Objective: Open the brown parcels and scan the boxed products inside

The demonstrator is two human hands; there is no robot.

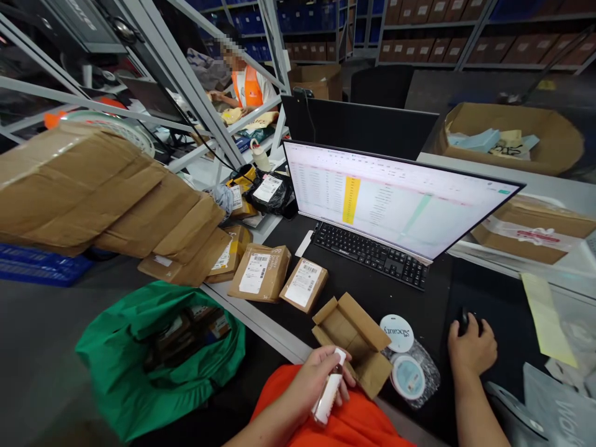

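In my left hand (321, 372) is a slim white bottle (328, 391) with a brownish-red band near its top, held at the desk's front edge. My fingers wrap round it. Over on the dark mouse pad (484, 292), my right hand (472, 347) rests closed on a black computer mouse (463, 321). Just beyond the bottle stands an opened small cardboard box (344, 326) with its flaps up. Two round white containers, one lettered (397, 333) and one with a pale blue label (408, 376), lie beside the box on bubble wrap (431, 379).
A monitor (391, 198) shows a spreadsheet behind a black keyboard (367, 251). Labelled parcels (305, 285) lie left of it. A green sack (121, 354) of parcels stands at lower left, below stacked cardboard (107, 192). Another person (251, 87) in an orange vest works beyond the frame.
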